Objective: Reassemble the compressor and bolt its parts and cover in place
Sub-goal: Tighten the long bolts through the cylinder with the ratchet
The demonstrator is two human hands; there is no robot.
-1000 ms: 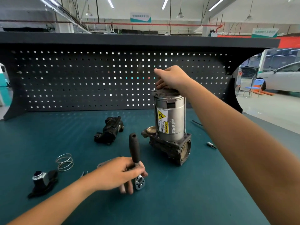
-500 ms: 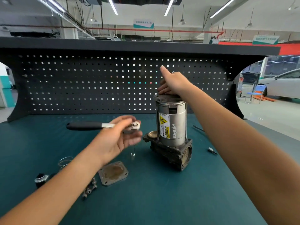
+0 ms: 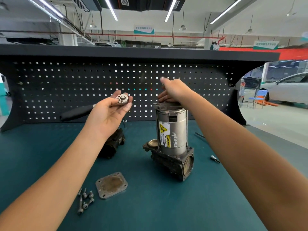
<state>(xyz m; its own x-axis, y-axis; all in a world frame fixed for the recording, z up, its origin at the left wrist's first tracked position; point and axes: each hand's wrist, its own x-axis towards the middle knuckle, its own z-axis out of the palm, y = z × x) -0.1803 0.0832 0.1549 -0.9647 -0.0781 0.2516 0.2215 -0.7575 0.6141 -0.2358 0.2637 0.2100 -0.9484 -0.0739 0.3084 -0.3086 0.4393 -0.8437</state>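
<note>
The teal-topped table (image 3: 166, 212) carries all the parts, and the silver cylindrical compressor (image 3: 171, 134) stands upright on its dark cast base near the middle of it. The can is seated on the base and the grey end cap is on top, with one bolt head showing at the cap's left edge and a slim long bolt running down the can's right side. I judge this stack assembled but not yet tightened. My right hand (image 3: 173, 91) rests on the end cap with its fingers (image 3: 162, 97) laid on the metal and the forefinger lifted and blurred; it grips nothing that I can see. My left hand (image 3: 110, 112) is raised just left of the cap, fingers curled round the neck of the black-handled steel ratchet wrench (image 3: 122, 99), its head facing up and its handle pointing left. Outstanding work is considerable. The black cast housing part (image 3: 116, 142) lies apart from the compressor, partly behind my left forearm. The round bore (image 3: 188, 164) in the base's front face is open. The flat grey square cover plate (image 3: 111, 185) with four corner holes lies on the table, in front and to the left of the base. Just beside it lies the cluster of loose steel bolts (image 3: 85, 199), none fitted. A small steel driver bit (image 3: 215, 159) lies to the right, unused.
</note>
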